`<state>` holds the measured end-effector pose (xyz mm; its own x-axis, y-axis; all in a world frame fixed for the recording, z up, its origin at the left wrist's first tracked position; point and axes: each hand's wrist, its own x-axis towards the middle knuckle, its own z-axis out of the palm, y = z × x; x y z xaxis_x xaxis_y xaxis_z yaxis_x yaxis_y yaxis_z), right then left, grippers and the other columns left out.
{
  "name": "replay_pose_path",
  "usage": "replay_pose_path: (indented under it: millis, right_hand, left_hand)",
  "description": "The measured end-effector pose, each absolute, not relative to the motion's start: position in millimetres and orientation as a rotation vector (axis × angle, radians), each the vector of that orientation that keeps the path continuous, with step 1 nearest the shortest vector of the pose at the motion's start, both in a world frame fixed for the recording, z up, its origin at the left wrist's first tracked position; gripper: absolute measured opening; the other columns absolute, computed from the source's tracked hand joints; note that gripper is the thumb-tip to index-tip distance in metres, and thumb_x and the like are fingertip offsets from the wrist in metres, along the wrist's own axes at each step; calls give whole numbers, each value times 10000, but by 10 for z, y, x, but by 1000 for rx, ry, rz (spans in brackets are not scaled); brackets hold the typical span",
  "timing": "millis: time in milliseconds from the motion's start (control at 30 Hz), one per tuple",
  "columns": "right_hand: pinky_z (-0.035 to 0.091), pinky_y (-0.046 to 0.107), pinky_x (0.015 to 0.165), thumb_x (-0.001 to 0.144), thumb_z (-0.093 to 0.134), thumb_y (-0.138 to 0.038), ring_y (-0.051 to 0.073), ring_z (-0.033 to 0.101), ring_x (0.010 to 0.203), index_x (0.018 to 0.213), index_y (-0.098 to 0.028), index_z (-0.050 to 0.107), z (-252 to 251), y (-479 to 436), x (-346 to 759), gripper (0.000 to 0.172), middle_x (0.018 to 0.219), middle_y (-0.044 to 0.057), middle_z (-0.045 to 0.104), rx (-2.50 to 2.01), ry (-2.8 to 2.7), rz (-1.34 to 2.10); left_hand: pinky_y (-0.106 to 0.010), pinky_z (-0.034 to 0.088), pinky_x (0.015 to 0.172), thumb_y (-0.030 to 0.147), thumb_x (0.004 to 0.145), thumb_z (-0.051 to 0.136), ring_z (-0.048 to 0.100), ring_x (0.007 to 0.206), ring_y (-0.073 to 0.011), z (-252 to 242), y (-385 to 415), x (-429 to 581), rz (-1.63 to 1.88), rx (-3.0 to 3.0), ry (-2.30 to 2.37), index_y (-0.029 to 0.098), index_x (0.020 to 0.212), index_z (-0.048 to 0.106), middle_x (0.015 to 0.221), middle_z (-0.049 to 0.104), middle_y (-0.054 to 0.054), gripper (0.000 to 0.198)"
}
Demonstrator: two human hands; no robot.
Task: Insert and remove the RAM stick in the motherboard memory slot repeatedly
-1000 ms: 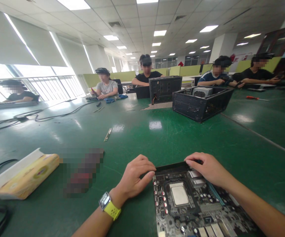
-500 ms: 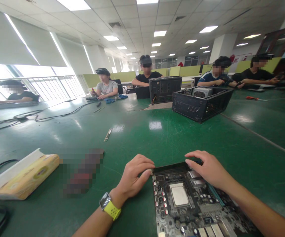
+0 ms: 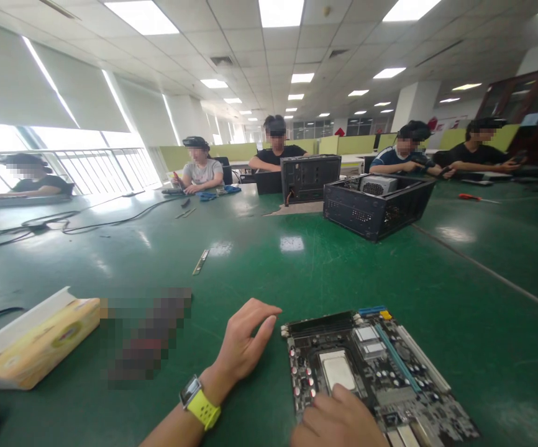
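Observation:
A bare motherboard lies on the green table in front of me, with a pale square processor in its socket. My left hand, with a yellow-strapped watch on the wrist, rests just left of the board's far left corner. Its fingers are stretched out and hold nothing. Over the near part of the board, at the processor's lower edge, is my right hand with curled fingers. Whatever its fingertips grip, if anything, is hidden beneath the hand. Dark memory slots run along the board's far edge.
A memory stick lies beyond my left hand. Left of me are a tissue pack and a blurred dark item. Two computer cases and a red screwdriver are farther off. Several people sit around the table.
My right hand has moved from the board's far edge to its near part, and its fingers have curled. My left hand has drawn slightly left, away from the board's corner.

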<state>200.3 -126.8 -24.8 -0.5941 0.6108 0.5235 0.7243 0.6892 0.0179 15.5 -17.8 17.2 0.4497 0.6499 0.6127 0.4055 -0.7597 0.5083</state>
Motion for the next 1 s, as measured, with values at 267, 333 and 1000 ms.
replay_pose_path:
  millis: [267,333,1000]
  right_hand:
    - [345,361,652,855,436,-282,269,572,847,846,-214,630,279,-431,3098,205,882,85,686,-2111,-2041,-289]
    - [367,361,640,849,446,-324,278,578,856,858,-217,641,247,-338,3269,222,899,92,683,-2165,-1997,-271]
    - [380,407,998,833,512,-433,249,533,1143,1180,-199,600,233,-453,3033,427,1231,94,606,-1480,-1888,441]
  left_hand:
    - [-303,479,706,266,927,431,583,759,-170,191,-190,153,1193,2431,931,162,1008,635,815,638,-65,242]
    - [-304,480,713,252,920,445,583,768,-171,193,-188,159,1180,2449,918,163,1016,633,825,641,-68,229]
    - [-397,470,846,394,730,681,561,975,-251,322,-238,201,728,2692,1029,208,1103,542,1111,593,-88,440]
